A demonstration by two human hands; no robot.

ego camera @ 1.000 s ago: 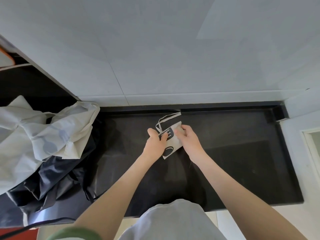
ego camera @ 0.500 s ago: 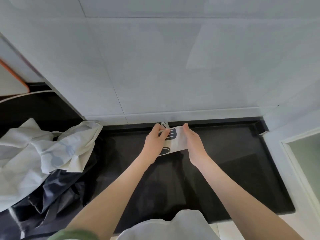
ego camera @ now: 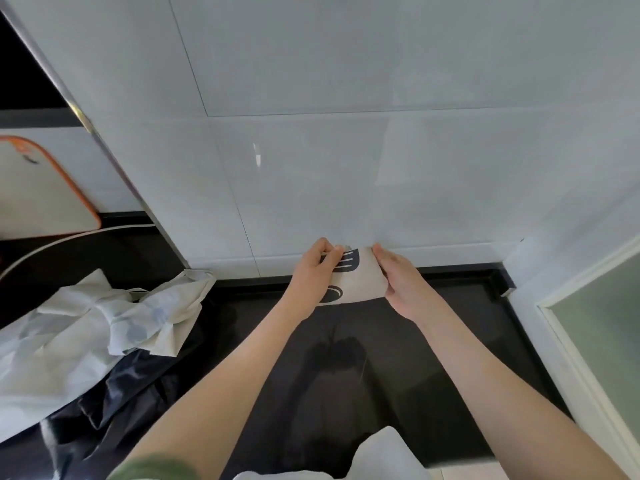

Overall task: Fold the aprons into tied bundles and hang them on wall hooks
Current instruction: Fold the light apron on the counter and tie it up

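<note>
From the head camera, both hands are raised in front of the pale tiled wall point(ego camera: 346, 168), above the back edge of the black counter point(ego camera: 450, 341). Between them is a small folded apron bundle point(ego camera: 360, 282), cream with dark printed shapes, lifted clear of the counter. The left hand point(ego camera: 313, 268) has its fingers curled and pinches the bundle's left end near the top. The right hand point(ego camera: 398, 282) wraps its thumb and fingers round the right end. A bit of strap seems to peek out at the bundle's top, though it is too small to be sure.

On the counter's left side lies a loose heap of white aprons point(ego camera: 86, 334) resting on a crumpled dark cloth point(ego camera: 131, 393), well apart from the hands. Further left, a white cutting board with an orange rim point(ego camera: 41, 188) leans upright.
</note>
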